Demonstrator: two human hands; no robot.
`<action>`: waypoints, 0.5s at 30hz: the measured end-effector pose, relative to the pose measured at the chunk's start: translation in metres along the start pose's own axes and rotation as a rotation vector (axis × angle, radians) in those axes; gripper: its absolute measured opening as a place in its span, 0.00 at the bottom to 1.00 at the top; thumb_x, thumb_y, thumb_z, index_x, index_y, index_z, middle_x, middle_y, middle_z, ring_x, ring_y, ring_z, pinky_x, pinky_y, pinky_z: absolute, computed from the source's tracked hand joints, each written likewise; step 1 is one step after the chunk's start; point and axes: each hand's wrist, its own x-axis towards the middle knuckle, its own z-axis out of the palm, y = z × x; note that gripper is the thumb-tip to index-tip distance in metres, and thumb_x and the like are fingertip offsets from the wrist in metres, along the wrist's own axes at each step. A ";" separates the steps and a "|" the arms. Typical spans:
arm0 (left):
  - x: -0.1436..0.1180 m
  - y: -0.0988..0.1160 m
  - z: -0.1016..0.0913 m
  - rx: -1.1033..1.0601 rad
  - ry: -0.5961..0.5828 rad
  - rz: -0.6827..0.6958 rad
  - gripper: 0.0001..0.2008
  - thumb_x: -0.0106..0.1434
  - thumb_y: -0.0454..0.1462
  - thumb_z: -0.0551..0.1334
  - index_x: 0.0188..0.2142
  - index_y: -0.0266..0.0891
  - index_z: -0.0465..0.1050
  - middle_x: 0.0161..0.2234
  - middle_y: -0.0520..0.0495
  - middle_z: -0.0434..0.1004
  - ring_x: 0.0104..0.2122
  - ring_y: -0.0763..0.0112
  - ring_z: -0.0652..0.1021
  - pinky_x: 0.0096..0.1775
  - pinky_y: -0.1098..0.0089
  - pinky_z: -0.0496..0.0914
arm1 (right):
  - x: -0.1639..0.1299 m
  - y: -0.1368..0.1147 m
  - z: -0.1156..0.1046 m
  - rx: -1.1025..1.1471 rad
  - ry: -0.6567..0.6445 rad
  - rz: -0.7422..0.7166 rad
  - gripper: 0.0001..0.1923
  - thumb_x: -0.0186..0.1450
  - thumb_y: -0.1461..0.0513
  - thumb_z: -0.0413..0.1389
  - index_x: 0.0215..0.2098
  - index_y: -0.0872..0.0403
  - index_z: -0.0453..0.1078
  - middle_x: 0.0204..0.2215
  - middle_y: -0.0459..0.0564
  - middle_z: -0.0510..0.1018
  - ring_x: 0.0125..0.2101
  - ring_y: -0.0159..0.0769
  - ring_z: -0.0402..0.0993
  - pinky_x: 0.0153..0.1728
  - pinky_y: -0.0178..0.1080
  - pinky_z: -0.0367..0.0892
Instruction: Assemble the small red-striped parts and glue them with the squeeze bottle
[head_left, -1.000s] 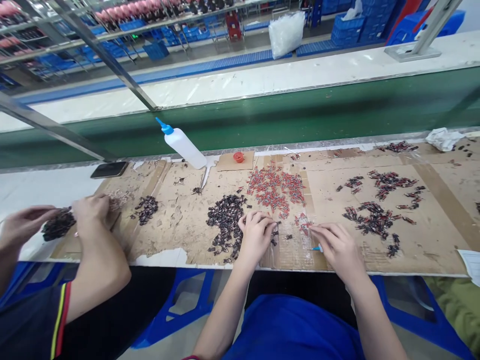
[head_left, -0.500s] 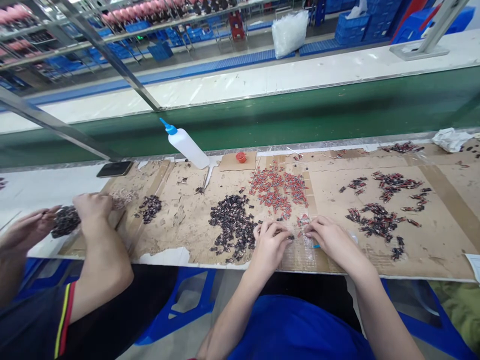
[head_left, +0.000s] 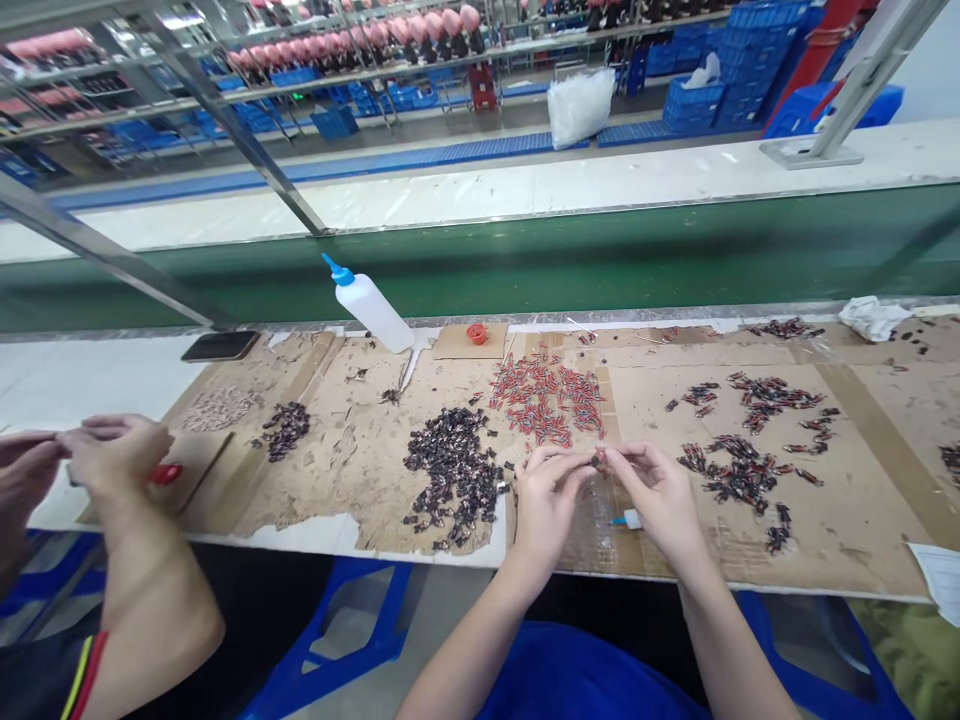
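My left hand (head_left: 551, 495) and my right hand (head_left: 658, 495) meet over the cardboard, thumbs and fingertips pinched together. Between them is a tiny red-and-black part (head_left: 599, 458), mostly covered by the fingers. Just beyond my hands lies a pile of small red parts with metal ends (head_left: 540, 395). Left of my left hand is a heap of small black parts (head_left: 454, 480). To the right of my right hand, joined-looking red-and-black pieces (head_left: 739, 470) lie in loose groups. A small white tube with a blue tip (head_left: 630, 520) rests below my right hand.
A white squeeze bottle with a blue nozzle (head_left: 373, 312) leans at the back, near a red cap (head_left: 476, 334) on a cardboard piece. A phone (head_left: 220, 346) lies farther left. At the left edge, a co-worker's hands (head_left: 112, 450) are busy beside a red object (head_left: 166, 474).
My hands have come together, with the right moving toward the left, and the small tube is now uncovered. The co-worker's hands have shifted left, away from the dark clump. The view has tilted up slightly.
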 end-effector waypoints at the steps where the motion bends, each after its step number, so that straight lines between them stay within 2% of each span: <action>1: 0.000 0.002 0.000 -0.015 0.004 0.008 0.06 0.60 0.33 0.66 0.34 0.46 0.81 0.34 0.49 0.82 0.39 0.64 0.77 0.47 0.58 0.63 | 0.001 0.000 0.003 0.060 -0.006 0.025 0.19 0.57 0.46 0.61 0.30 0.54 0.72 0.29 0.51 0.82 0.30 0.38 0.80 0.36 0.40 0.76; 6: 0.001 0.005 0.001 -0.065 0.033 0.025 0.06 0.61 0.33 0.65 0.34 0.46 0.81 0.32 0.49 0.82 0.38 0.64 0.76 0.46 0.58 0.64 | 0.003 0.000 0.010 0.185 0.007 0.058 0.20 0.53 0.45 0.64 0.27 0.54 0.71 0.25 0.50 0.81 0.26 0.36 0.79 0.34 0.39 0.77; 11: 0.000 0.004 0.005 -0.134 0.111 0.021 0.06 0.61 0.34 0.64 0.34 0.44 0.81 0.32 0.47 0.81 0.38 0.64 0.74 0.43 0.62 0.68 | 0.000 0.003 0.014 0.210 0.023 0.033 0.19 0.54 0.46 0.63 0.28 0.54 0.71 0.28 0.52 0.82 0.28 0.37 0.80 0.38 0.41 0.77; 15: -0.001 0.003 0.007 -0.184 0.150 0.074 0.07 0.61 0.33 0.64 0.34 0.44 0.81 0.32 0.47 0.81 0.39 0.64 0.73 0.42 0.64 0.70 | -0.002 0.007 0.014 0.194 0.051 -0.016 0.17 0.58 0.48 0.62 0.29 0.53 0.71 0.30 0.52 0.82 0.30 0.37 0.80 0.38 0.41 0.77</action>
